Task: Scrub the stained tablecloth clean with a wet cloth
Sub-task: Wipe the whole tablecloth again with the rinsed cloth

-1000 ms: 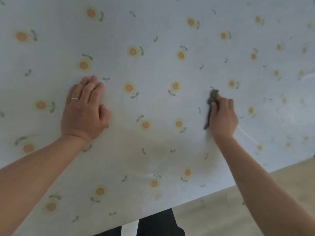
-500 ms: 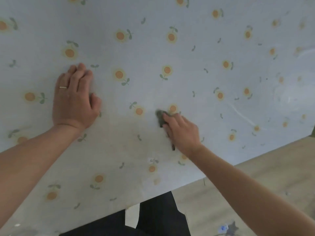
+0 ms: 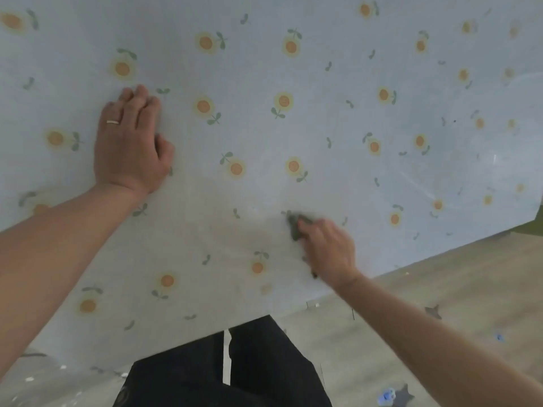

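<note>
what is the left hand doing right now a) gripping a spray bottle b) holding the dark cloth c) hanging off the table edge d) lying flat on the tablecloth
d, the left hand lies flat, palm down with fingers straight, on the tablecloth, while it is the right hand that holds the dark cloth.
</note>
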`<move>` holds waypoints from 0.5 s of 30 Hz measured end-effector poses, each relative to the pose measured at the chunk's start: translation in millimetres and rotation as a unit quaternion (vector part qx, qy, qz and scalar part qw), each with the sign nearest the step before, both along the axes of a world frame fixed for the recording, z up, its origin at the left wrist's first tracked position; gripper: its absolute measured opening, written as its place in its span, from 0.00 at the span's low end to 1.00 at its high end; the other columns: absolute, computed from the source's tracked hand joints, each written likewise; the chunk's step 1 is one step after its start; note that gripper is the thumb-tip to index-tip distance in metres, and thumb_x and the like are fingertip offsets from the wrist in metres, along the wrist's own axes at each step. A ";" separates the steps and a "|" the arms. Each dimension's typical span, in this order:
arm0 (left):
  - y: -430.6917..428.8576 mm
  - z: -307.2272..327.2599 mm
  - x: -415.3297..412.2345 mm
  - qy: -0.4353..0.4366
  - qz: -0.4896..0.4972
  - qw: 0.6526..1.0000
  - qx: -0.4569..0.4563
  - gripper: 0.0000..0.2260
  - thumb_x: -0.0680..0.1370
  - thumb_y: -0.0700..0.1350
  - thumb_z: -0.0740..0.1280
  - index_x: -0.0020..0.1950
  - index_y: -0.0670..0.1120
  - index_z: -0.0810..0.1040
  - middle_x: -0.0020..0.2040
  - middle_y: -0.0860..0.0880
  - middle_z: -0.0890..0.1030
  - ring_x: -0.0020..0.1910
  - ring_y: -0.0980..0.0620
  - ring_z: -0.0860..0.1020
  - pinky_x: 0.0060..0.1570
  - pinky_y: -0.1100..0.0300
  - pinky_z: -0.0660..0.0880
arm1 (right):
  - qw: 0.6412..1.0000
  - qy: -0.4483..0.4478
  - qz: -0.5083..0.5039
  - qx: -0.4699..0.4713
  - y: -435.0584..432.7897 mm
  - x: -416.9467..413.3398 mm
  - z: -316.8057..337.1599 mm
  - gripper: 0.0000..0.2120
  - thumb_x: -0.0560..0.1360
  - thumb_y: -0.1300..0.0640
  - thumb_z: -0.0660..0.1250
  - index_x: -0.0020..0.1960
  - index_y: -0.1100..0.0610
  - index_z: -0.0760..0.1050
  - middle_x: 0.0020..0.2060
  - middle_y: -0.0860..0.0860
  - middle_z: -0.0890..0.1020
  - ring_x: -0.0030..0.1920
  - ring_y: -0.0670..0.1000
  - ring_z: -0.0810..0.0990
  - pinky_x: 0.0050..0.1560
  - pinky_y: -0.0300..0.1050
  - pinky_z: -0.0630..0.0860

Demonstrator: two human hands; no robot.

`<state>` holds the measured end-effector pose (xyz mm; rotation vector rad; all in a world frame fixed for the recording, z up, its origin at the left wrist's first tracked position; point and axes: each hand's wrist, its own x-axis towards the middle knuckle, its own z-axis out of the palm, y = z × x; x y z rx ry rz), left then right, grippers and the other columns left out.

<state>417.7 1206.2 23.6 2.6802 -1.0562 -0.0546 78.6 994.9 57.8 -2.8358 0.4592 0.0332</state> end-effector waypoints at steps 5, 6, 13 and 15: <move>1.6 6.5 -16.5 0.013 0.021 0.999 0.047 0.27 0.80 0.46 0.56 0.79 0.38 0.63 0.79 0.34 0.64 0.77 0.32 0.62 0.77 0.38 0.59 | 0.979 0.013 0.205 0.002 -7.0 -41.0 1.9 0.15 0.74 0.61 0.73 0.59 0.53 0.79 0.43 0.49 0.78 0.42 0.51 0.77 0.33 0.44 0.75; 4.0 7.8 -22.3 0.021 0.026 0.998 0.054 0.27 0.81 0.46 0.56 0.79 0.38 0.62 0.79 0.34 0.63 0.78 0.32 0.62 0.77 0.37 0.59 | 0.985 0.017 0.171 -0.018 -26.6 -33.2 3.8 0.13 0.75 0.59 0.71 0.60 0.52 0.79 0.44 0.50 0.79 0.43 0.52 0.79 0.34 0.45 0.76; 52.5 27.1 -105.9 0.086 0.020 0.983 0.163 0.30 0.82 0.58 0.56 0.83 0.49 0.58 0.83 0.39 0.56 0.81 0.35 0.56 0.72 0.27 0.55 | 0.937 0.019 -0.343 -0.067 -60.5 19.3 3.7 0.14 0.84 0.51 0.57 0.65 0.57 0.72 0.59 0.54 0.74 0.51 0.59 0.79 0.39 0.48 0.67; 64.4 35.6 -122.5 0.133 0.032 0.966 0.221 0.35 0.81 0.66 0.57 0.84 0.54 0.51 0.85 0.43 0.48 0.83 0.37 0.50 0.70 0.23 0.55 | 0.973 0.004 -0.231 -0.016 2.1 9.1 -1.5 0.14 0.82 0.53 0.60 0.65 0.56 0.74 0.56 0.54 0.77 0.50 0.57 0.80 0.38 0.47 0.71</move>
